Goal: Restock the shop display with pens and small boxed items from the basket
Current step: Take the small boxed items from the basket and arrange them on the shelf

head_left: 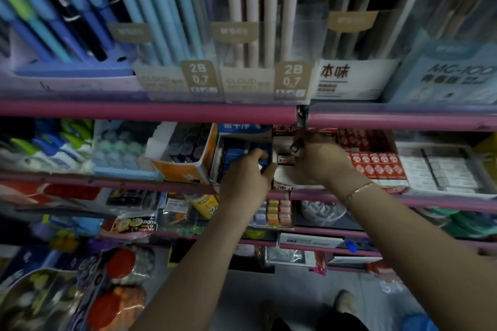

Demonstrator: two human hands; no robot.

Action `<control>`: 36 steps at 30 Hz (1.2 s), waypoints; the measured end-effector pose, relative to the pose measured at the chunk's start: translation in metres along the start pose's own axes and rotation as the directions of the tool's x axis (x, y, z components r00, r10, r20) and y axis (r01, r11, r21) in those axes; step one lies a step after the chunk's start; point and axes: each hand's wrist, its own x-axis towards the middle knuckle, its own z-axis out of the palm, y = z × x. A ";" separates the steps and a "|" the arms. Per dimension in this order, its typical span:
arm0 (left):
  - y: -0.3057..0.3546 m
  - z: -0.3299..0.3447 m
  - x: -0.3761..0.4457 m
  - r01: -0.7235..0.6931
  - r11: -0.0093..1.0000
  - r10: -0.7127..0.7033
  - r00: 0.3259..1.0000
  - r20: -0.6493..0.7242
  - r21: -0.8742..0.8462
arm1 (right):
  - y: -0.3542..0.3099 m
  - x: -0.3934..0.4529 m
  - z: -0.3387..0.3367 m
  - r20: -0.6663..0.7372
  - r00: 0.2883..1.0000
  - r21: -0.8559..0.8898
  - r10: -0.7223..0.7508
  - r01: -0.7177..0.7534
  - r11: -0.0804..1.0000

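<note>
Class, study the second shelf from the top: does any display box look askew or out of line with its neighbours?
Yes. The orange display box left of the left hand sits tilted, rotated against the straight rows of red boxes to the right, with its corner overhanging the pink shelf rail.

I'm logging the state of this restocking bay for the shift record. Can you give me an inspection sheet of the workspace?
Surface: tiered pink-edged display shelves, densely stocked.
Job's things: small blue boxes gripped by the left hand; blue-barrelled pens racked on top; basket not seen.
Clutter: small red boxes, orange-edged carton, packets lower left.
Grippers: left hand on blue boxes; right hand curled at a white display carton, contents hidden.
Cables: nothing seen.
Surroundings: grey floor below.
</note>
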 end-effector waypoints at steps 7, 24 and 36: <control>0.021 -0.001 -0.030 0.071 0.850 -0.005 0.992 0.126 -0.521 | 0.000 -0.049 -0.036 0.230 0.965 0.931 0.126 -0.256 0.260; 0.031 -0.021 -0.041 0.135 0.664 0.151 0.939 0.309 -0.736 | -0.014 -0.088 -0.049 0.319 0.941 0.944 0.115 -0.327 0.053; 0.032 -0.007 -0.040 0.126 0.499 -0.270 0.963 -0.015 -0.858 | -0.010 -0.096 -0.039 0.277 0.953 0.961 0.121 -0.272 -0.053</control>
